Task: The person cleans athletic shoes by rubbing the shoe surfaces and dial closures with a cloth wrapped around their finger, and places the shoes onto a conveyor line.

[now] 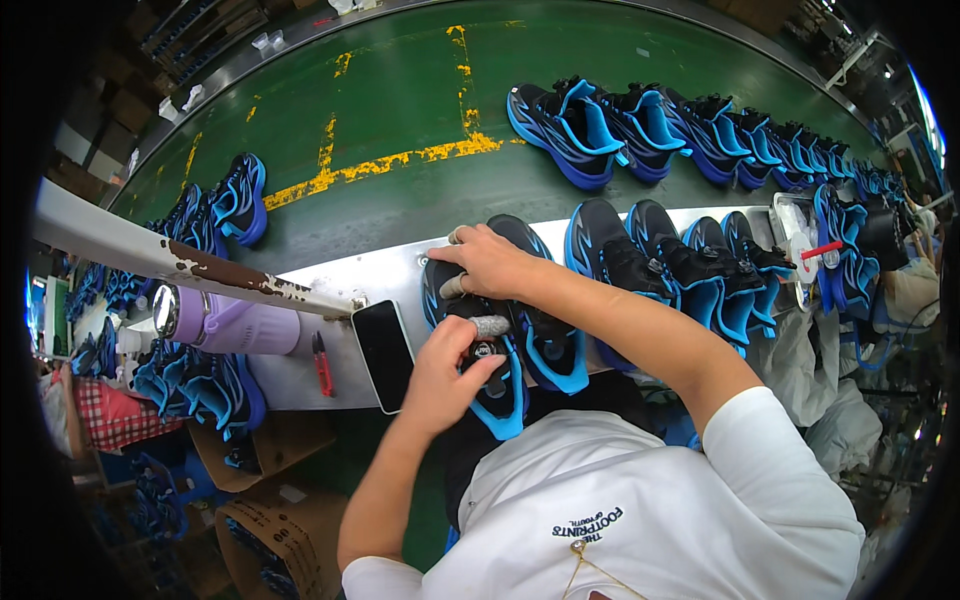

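A black sneaker (497,397) with a bright blue lining lies on the metal bench below me, its toe pointing away. My left hand (452,365) grips its tongue and lace area, thumb and index finger on either side of a round dark patch; a silver-grey cover wraps one fingertip. Over the forefoot, my right hand (488,262) holds the same shoe with bent fingers, tan covers on some fingertips. A matching sneaker (556,345) stands close on the right, partly behind my right hand and forearm. What lies under my right palm is hidden.
Left of the shoe are a phone (384,355), a red pen-like tool (322,364) and a purple tumbler (235,322). A chipped white metal bar (190,255) crosses the left side. More sneakers (640,250) line the bench rightward; others (570,130) stand on the green surface (400,115).
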`<state>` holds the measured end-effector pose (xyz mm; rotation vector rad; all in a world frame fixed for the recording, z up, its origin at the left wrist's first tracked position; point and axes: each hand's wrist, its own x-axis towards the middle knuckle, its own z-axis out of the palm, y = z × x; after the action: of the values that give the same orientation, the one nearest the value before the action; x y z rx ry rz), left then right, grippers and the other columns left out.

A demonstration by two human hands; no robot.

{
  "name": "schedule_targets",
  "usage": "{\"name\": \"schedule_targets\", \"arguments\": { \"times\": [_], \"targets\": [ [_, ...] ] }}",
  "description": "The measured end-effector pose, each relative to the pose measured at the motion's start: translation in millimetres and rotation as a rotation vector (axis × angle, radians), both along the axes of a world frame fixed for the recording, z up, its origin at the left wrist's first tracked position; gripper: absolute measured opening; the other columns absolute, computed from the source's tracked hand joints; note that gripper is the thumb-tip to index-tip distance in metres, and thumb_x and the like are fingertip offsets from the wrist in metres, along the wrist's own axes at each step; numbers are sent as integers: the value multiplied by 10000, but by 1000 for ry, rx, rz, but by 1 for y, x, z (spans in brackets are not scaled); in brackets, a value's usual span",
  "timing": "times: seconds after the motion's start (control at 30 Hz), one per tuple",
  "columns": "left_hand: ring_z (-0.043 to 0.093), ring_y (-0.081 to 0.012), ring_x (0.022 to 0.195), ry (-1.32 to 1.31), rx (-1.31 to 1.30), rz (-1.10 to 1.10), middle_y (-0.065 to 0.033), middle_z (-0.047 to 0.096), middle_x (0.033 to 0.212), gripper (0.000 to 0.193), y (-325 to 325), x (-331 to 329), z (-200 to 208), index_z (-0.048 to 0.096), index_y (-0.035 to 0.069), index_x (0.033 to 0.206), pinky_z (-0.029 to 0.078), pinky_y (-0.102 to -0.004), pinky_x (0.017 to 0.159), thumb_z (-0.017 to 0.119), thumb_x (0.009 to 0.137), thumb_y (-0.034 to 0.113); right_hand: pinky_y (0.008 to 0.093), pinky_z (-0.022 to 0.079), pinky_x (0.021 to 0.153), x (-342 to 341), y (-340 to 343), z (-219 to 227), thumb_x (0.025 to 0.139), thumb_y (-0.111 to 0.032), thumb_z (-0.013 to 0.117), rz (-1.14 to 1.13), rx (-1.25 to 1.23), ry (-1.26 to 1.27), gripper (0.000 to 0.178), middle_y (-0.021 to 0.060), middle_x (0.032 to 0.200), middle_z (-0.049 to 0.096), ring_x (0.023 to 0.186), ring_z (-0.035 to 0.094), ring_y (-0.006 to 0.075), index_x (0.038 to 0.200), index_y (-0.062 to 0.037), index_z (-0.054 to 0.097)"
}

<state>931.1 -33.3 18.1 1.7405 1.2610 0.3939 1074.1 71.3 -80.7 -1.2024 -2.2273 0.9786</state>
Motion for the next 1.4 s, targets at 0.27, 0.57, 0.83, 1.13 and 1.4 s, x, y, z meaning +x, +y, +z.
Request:
{"name": "schedule_targets", "arguments": {
  "times": [0.27, 0.57, 0.83, 1.13, 1.4],
  "targets": [
    [597, -160, 763, 57, -43, 306, -132, 635, 1032, 236, -43, -2, 28, 617, -11, 1127, 483, -260, 630, 592, 917, 94, 426, 468, 866, 32, 5, 45, 813, -249, 704, 27, -124, -1, 362, 185, 1151, 600, 1038, 580, 360, 1155, -130, 693],
    [609, -279, 1126, -837, -858, 832, -143, 595, 1224, 323, -81, 32, -1, 497, -42, 1270, 559, -265, 641, 492, 1008, 148, 378, 481, 769, 62, -62, 65, 797, -176, 690, 470, -125, 301, 309, 122, 861, 562, 842, 597, 313, 1095, -98, 711],
    [607, -269, 1141, -884, -778, 845, -146, 594, 1225, 317, -82, 45, -5, 486, -29, 1285, 563, -256, 656, 466, 1013, 134, 385, 502, 724, 67, -74, 69, 770, -173, 701, 196, -12, 156, 237, 87, 868, 589, 839, 616, 289, 981, -65, 694],
    [599, -277, 1154, -889, -766, 849, -148, 584, 1241, 322, -83, 55, -6, 485, -33, 1283, 566, -255, 652, 466, 1015, 145, 381, 507, 722, 71, -81, 67, 763, -207, 724, 193, -5, 102, 346, 101, 944, 558, 825, 611, 287, 1080, -73, 692],
    [609, -278, 1135, -932, -738, 855, -129, 588, 1197, 304, -85, 63, -10, 503, -32, 1242, 584, -279, 651, 484, 1014, 168, 354, 527, 686, 66, -107, 61, 762, -214, 727, 26, 131, 100, 264, 75, 880, 580, 807, 628, 264, 985, -78, 690]
  ]
}}
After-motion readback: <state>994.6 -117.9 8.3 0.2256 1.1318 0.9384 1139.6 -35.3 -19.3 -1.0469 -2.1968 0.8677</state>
